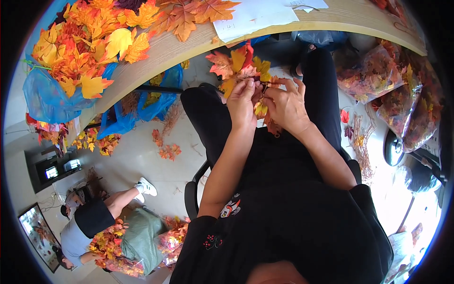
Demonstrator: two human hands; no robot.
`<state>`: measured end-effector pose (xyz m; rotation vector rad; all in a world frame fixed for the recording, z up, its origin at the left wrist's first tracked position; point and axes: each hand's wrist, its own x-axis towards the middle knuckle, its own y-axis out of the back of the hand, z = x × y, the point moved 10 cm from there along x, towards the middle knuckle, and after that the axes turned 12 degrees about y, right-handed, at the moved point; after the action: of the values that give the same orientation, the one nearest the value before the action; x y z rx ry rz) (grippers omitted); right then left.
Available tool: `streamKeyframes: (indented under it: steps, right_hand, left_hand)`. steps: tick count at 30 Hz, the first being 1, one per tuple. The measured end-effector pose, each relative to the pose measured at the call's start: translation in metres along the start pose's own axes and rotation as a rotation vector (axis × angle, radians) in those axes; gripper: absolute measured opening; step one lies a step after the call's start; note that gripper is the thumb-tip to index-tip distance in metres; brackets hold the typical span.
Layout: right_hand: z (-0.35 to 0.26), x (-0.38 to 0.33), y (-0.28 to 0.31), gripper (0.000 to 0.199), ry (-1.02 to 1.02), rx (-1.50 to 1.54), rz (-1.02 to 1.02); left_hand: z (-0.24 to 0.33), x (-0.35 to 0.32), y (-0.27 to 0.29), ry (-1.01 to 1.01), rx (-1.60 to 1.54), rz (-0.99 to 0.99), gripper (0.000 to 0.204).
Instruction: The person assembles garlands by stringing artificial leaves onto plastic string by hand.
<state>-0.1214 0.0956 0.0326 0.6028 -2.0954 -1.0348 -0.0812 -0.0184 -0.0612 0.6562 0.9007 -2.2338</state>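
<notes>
Two bare hands worked on a leaf bunch [235, 64] above the lap.

The left hand [242, 102] pinched the bunch near its stems between thumb and forefinger; the right hand [287, 105] bent its fingers close against the other side, though whether they gripped a stem could not be told. The step seemed to be arranging or joining stems; the next move called for a steady left pinch and loose right fingertips. Thighs [320, 83] flanked the fingers, leaving open room between. Just beyond the fingertips curved the table [350, 26] edge, leaf tips near it, contact unclear. Farther left lay a heap [92, 35]; well right, bagged leaves [373, 78]; far back left, a person [79, 236].
</notes>
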Motion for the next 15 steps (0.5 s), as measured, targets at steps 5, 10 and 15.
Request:
streamKeyframes:
  steps: [5,10,15]
  right_hand:
    - [-0.010,-0.006,-0.009,0.011,-0.025,-0.019,-0.147]
    - [0.008,-0.017,-0.020,0.009,-0.060,0.078,-0.248]
    - [-0.004,0.031,0.026,0.006,0.086,-0.050,-0.009]
  left_hand:
    - [-0.017,0.022,0.027,0.136,-0.141,0.059,0.009]
    - [0.037,0.029,0.027,0.037,-0.096,-0.034,0.010]
    - [0.020,0.018,0.016,0.115,-0.038,0.005,0.013]
